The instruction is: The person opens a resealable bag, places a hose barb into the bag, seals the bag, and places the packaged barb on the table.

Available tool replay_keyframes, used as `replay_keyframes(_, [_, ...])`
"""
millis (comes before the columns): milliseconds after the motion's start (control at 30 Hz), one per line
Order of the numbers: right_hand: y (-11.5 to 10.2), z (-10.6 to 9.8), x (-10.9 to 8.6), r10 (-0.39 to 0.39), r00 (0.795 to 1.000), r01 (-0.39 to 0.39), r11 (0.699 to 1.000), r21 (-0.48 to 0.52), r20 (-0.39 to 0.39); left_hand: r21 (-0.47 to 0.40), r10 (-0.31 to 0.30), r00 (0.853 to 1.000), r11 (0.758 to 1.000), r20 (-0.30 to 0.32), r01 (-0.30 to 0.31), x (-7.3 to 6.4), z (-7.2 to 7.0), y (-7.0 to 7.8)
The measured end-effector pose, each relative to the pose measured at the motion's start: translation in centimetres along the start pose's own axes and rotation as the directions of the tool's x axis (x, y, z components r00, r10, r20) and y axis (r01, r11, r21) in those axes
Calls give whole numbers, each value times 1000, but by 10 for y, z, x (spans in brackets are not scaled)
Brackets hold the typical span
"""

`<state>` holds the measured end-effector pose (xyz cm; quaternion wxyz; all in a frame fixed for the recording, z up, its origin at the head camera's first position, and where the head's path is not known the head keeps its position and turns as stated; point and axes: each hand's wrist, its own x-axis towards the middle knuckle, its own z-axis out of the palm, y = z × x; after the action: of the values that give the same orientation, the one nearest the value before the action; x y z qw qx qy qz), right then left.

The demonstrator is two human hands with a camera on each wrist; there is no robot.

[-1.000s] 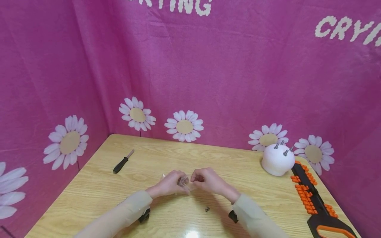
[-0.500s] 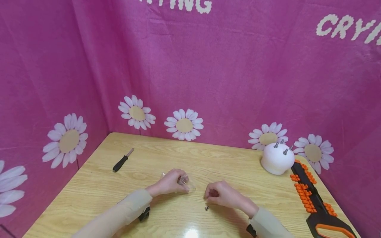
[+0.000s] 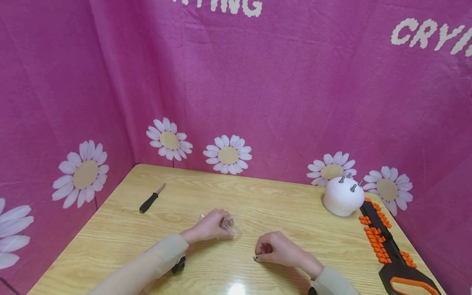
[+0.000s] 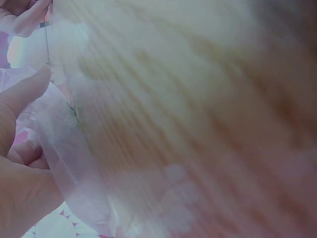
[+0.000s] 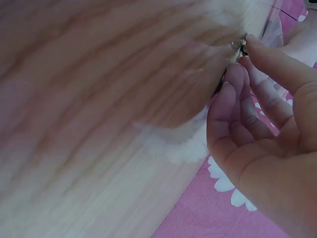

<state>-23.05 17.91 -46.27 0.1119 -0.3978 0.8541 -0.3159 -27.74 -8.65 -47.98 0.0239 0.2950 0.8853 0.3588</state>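
My left hand (image 3: 214, 224) grips a clear plastic bag (image 3: 235, 230) above the middle of the table; the bag's film also hangs below the thumb in the left wrist view (image 4: 74, 163). Nearer the front edge, my right hand (image 3: 277, 249) is down at the tabletop with its fingers curled. Between its thumb and fingertips sit small metal pieces (image 3: 256, 257), also visible at the thumb tip in the right wrist view as a tiny shiny bit (image 5: 243, 48). Their exact kind is too small to make out.
A black-handled screwdriver (image 3: 149, 202) lies on the wooden table (image 3: 177, 184) at left. At the back right stands a white rounded object (image 3: 343, 198) with several metal posts. Beside it along the right edge lies a long black tool with orange blocks (image 3: 391, 246). Pink cloth (image 3: 258, 82) hangs behind.
My right hand has moved away from the bag, toward the front and right, down to the small metal pieces. The left hand stays in place with the bag.
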Motion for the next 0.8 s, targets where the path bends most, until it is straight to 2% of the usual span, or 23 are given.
replay_keyframes(433, [-1,2,2,-53,998,51,997,-58,-39,-3,-5,1000,1000,10,5,-1,-2,2])
replay_keyframes(633, [-1,-1,4,-50,997,47,997,-57,-52,6,-6,1000,1000,10,5,-1,-1,0])
replay_keyframes(800, [0,-7,12,-11,997,9,999,-35,-74,-6,1,1000,1000,7,-1,-1,0,-1])
